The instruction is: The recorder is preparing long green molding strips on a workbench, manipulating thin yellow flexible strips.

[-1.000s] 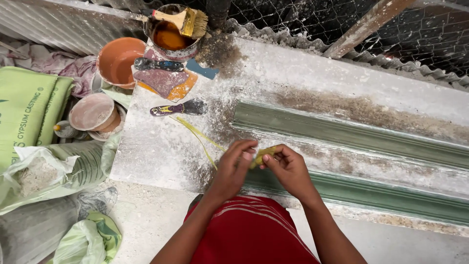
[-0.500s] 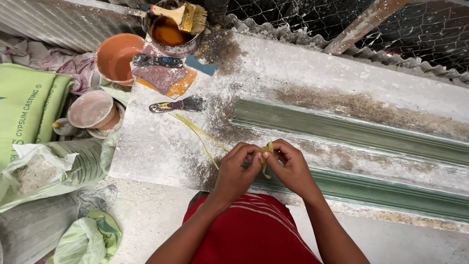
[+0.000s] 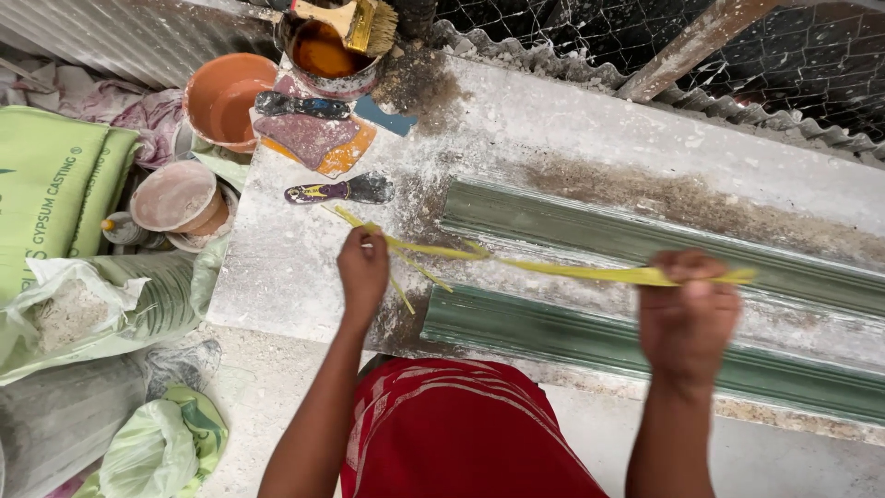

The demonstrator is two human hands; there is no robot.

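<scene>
The left hand [image 3: 363, 267] and right hand [image 3: 687, 309] each pinch an end of a yellow strip [image 3: 553, 268], stretched taut above 2 green mouldings [image 3: 645, 242] on the dusty slab [image 3: 572, 120] — even tension, level hands, would keep it straight.

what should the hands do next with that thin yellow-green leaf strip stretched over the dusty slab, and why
Probably lower the taut thin yellow-green leaf strip toward the green moulded channel. The left hand pinches one end near the loose strands and the right hand grips the other. The strip runs almost straight between them, just above the white dusty slab, so it looks ready to be set down.
</scene>
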